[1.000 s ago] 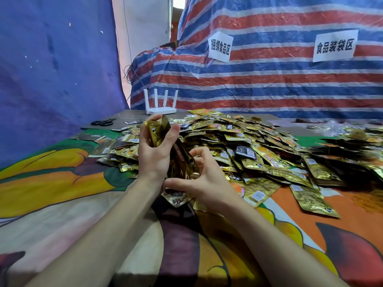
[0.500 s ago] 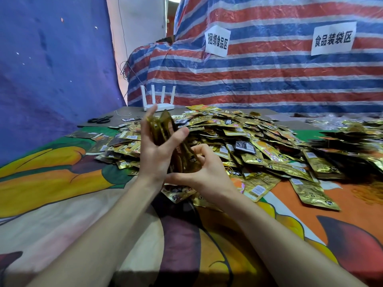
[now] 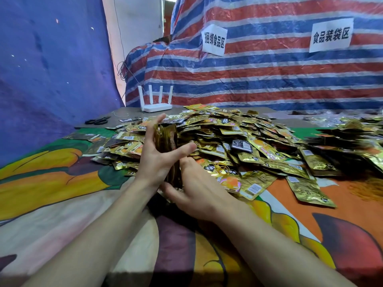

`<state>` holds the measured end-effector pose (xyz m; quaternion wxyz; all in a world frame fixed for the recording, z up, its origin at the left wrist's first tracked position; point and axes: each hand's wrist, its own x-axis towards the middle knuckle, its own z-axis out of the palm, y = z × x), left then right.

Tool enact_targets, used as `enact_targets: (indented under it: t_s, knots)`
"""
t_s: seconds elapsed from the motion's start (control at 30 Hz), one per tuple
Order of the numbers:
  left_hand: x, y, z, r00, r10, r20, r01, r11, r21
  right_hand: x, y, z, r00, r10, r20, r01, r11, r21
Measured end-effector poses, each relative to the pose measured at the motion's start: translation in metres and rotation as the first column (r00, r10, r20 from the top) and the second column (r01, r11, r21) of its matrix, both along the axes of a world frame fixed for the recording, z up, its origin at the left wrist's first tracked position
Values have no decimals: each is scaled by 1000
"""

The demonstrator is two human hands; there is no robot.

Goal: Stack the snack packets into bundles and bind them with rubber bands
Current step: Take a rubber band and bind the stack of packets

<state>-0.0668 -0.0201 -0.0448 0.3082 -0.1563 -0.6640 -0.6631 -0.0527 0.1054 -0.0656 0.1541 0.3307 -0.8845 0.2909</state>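
Tabletop (image 3: pixel 62 214), covered in a bright printed cloth.

1. Stack of packets (image 3: pixel 166 139): gold and brown snack packets pressed flat together and standing on end at the near edge of the big heap, close to the middle of the tabletop. No band shows around it.
2. Left hand (image 3: pixel 155 164): its grip is clamped on the stack. The fingers run up the 9 o'clock side and the thumb (image 3: pixel 184 149) crosses towards 3 o'clock.
3. Right hand (image 3: pixel 201 191): at 5 o'clock of the stack. Its grip is closed round the lower end, thumb under the base and fingers curled at the side; the fingertips are hidden.
4. Loose packets (image 3: pixel 238 137): a wide heap spreading from 12 to 3 o'clock of the hands, with a few strays on the cloth towards 4 o'clock.
5. Darker heap of packets (image 3: pixel 350 135): at 2 o'clock, by the edge of view.
6. Thin yellow loops (image 3: pixel 221 170), seemingly rubber bands: lying on packets just beside the right hand at 2 o'clock.
7. Scissors (image 3: pixel 96 121), black-handled: flat on the bare board at 10 o'clock.
8. White router (image 3: pixel 157 107) with four upright aerials: at 12 o'clock, behind the heap.
9. Striped tarpaulin (image 3: pixel 269 79) behind the tabletop, bearing two paper signs (image 3: pixel 214 40) with printed characters.
10. Blue sheet (image 3: pixel 51 69): hanging at 9 to 10 o'clock.
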Motion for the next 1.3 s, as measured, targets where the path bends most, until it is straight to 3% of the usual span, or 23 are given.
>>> enact_targets:
  t_s: [0.1, 0.2, 0.3, 0.4, 0.5, 0.63, 0.83, 1.03, 1.17, 1.3]
  knots:
    - [-4, -1, -2, 1000, 25, -8, -25, 999, -22, 5, -3, -2, 986, -71, -149, 95, 983, 156]
    - [-1, -1, -1, 999, 31, -20, -30, 999, 44, 8, 8, 11, 1000, 8, -24, -3, 984, 176]
    - [1, 0, -2, 1000, 13, -23, -12, 999, 39, 5, 30, 32, 974, 40, 225, -18, 995, -103]
    - [2, 1, -5, 1000, -4, 7, 4, 1000, -18, -11, 59, 48, 971, -193, 139, 228, 923, -311]
    - [2, 2, -7, 999, -9, 31, 10, 999, -31, -30, 89, 52, 901, -406, 156, 424, 900, -104]
    - [0, 1, -7, 999, -2, 41, 3, 999, -37, -41, 99, 38, 879, -434, 197, 394, 894, 213]
    - [-1, 2, -8, 999, -27, 40, 29, 999, -40, -46, 90, 26, 902, -418, 108, 390, 896, 211]
    - [-4, 3, -8, 998, -46, 36, 47, 999, -26, -48, 87, 29, 918, -396, 8, 374, 874, 310]
    - [-6, 0, -7, 995, -94, 45, 91, 993, 74, -51, 87, 32, 913, -404, -52, 395, 846, 357]
    - [-10, -2, -6, 987, -123, 106, 106, 982, 154, -53, 91, 34, 919, -394, -4, 379, 882, 281]
